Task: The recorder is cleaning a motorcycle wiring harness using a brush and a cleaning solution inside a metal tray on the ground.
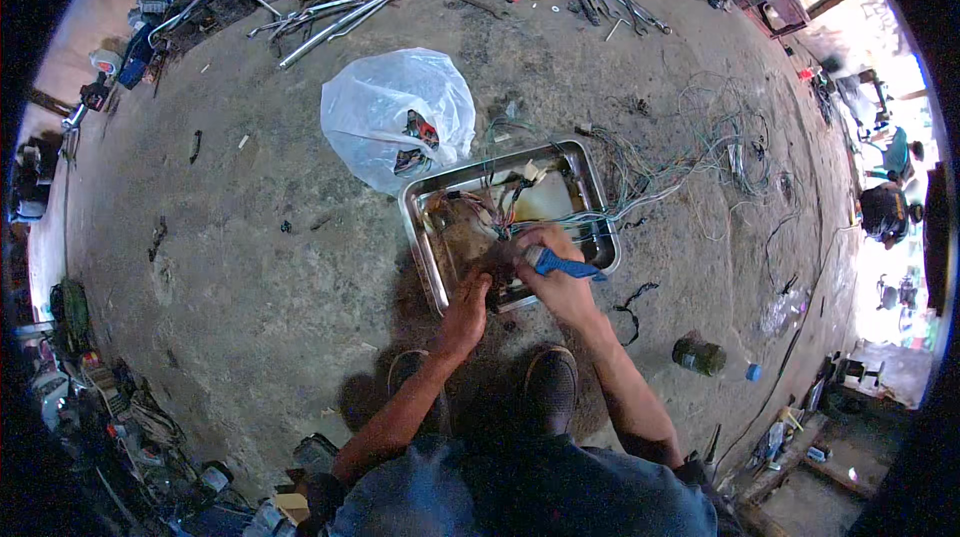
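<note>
A shallow metal tray [423,255] with murky liquid in it rests on the floor before my feet. My right hand [553,274] grips a paintbrush with a blue handle [574,265], low over the tray's near part. Close beside it, my left hand [466,312] holds the dark end of a wiring harness [506,225]; the fingers and shadow hide most of that end. Thin multicoloured wires spread across the tray, and a pale bundle of wires [652,195] runs over its right rim onto the floor. A cream connector [532,173] lies near the tray's far side.
A translucent plastic bag [397,105] with dark and red items touches the tray's far left corner. Loose wires [739,139] tangle to the right. A jar [698,355] lies near a blue cap [753,372]. Wrenches [345,19] and other tools line the far edge.
</note>
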{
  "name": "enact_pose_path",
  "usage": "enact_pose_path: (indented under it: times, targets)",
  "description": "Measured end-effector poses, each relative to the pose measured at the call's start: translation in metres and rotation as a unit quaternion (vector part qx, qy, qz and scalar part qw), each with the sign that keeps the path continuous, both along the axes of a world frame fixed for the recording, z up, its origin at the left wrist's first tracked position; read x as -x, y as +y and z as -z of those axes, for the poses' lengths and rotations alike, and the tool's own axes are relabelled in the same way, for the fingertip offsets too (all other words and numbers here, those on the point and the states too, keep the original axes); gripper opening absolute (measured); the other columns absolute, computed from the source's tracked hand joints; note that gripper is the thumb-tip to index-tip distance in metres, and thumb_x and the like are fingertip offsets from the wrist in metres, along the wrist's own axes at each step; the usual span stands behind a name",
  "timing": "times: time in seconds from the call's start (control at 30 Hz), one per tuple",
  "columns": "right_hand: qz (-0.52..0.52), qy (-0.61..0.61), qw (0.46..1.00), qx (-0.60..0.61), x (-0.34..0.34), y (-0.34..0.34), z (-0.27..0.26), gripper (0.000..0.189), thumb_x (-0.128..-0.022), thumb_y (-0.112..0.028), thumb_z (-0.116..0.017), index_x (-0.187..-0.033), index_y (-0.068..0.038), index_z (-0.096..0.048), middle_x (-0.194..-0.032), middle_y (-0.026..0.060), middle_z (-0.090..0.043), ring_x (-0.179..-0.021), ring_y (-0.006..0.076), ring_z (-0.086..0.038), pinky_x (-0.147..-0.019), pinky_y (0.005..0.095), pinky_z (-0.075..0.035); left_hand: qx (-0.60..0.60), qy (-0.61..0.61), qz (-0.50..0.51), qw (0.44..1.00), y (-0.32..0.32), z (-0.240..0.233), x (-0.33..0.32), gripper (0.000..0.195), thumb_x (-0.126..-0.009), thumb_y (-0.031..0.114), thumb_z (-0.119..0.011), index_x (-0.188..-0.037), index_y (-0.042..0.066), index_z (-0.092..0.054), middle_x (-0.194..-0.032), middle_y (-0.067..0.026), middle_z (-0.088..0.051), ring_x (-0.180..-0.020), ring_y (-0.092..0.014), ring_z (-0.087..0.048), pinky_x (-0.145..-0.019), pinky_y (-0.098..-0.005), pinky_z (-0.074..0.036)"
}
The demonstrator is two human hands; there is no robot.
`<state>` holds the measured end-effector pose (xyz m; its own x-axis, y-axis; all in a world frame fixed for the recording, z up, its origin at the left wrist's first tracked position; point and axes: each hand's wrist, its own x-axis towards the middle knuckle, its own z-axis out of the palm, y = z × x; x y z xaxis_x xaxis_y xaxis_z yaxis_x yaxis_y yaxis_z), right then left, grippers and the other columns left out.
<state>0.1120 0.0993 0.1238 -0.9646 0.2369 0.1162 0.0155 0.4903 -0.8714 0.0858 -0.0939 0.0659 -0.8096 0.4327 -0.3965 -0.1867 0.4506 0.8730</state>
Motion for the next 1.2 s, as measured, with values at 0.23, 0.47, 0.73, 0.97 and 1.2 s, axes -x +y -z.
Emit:
enact_pose_path:
  times: [0.23,0.47,0.73,0.97,1.2]
  targets:
    - [0.047,0.013,0.999,-0.023,-0.021,-0.025,-0.004,0.035,-0.075,0.000,-0.077,-0.108,-0.005,-0.067,-0.109,0.0184,-0.065,-0.103,0.0399,-0.064,-0.090,0.0441,-0.052,-0.098,0.019,0.034,0.994,-0.011,0.007,-0.005,0.035,-0.108,0.015,-0.049,-0.141,0.003,-0.052,-0.142,-0.0165,-0.054,-0.125,-0.028,-0.058,-0.104,-0.0408,-0.048]
    - [0.072,0.021,0.997,-0.031,-0.002,-0.024,0.004,0.030,-0.079,-0.005,-0.079,-0.106,-0.007,-0.068,-0.103,0.0164,-0.067,-0.097,0.0379,-0.066,-0.083,0.0437,-0.053,0.070,0.341,0.143,0.927,-0.025,0.043,-0.020,0.042,-0.107,0.010,-0.048,-0.148,0.002,-0.046,-0.149,-0.0171,-0.048,-0.138,-0.028,-0.048,-0.113,-0.0407,-0.041]
    - [0.097,-0.024,0.990,-0.096,-0.031,-0.039,-0.002,0.019,-0.084,-0.006,-0.075,-0.102,-0.006,-0.071,-0.099,0.0156,-0.069,-0.093,0.0349,-0.068,-0.082,0.0421,-0.054,-0.145,-0.023,0.001,0.989,0.001,-0.008,-0.018,0.052,-0.102,0.007,-0.048,-0.153,0.003,-0.038,-0.153,-0.0164,-0.045,-0.137,-0.027,-0.048,-0.113,-0.0392,-0.041]
    - [0.141,0.007,0.981,-0.134,-0.030,-0.054,0.007,0.019,-0.084,-0.004,-0.074,-0.102,-0.005,-0.070,-0.101,0.0171,-0.070,-0.091,0.0366,-0.069,-0.078,0.0410,-0.055,-0.182,0.041,0.029,0.982,-0.011,0.012,-0.018,0.053,-0.105,0.013,-0.049,-0.156,0.005,-0.037,-0.145,-0.0105,-0.052,-0.126,-0.021,-0.053,-0.108,-0.0350,-0.044]
    - [0.159,0.018,0.980,-0.116,-0.007,-0.040,-0.004,0.017,-0.084,-0.005,-0.076,-0.100,-0.006,-0.069,-0.098,0.0160,-0.069,-0.088,0.0358,-0.069,-0.077,0.0418,-0.055,-0.230,-0.126,-0.058,0.963,-0.004,0.005,-0.017,0.046,-0.106,0.014,-0.049,-0.151,0.005,-0.045,-0.140,-0.0091,-0.055,-0.123,-0.019,-0.054,-0.105,-0.0345,-0.045]
